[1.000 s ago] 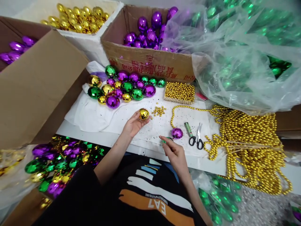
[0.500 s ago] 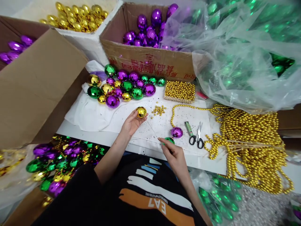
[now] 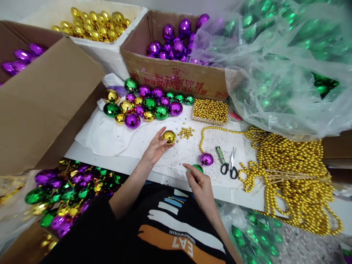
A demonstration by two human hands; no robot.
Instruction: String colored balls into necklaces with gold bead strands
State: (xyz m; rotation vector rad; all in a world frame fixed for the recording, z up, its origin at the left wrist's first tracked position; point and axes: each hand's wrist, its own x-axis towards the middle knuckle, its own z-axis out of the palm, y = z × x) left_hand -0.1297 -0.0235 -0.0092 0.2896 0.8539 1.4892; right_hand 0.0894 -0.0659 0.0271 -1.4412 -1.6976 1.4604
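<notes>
My left hand grips a shiny gold faceted ball between thumb and fingers, above the white cloth. A thin pale string runs from the ball down to my right hand, whose fingertips pinch its end. Right behind those fingers lies a green faceted ball, partly hidden. Beside it rests a purple ball, which a strand of gold beads reaches. Loose gold beads are scattered just right of the held ball.
Black-handled scissors and a green lighter lie to the right, near a heap of gold bead strands. A box of gold beads stands behind. Cardboard boxes and a plastic bag edge the table.
The view has shifted slightly. My left hand with the gold ball has come a little closer to my right hand, so the visible string between them is shorter.
</notes>
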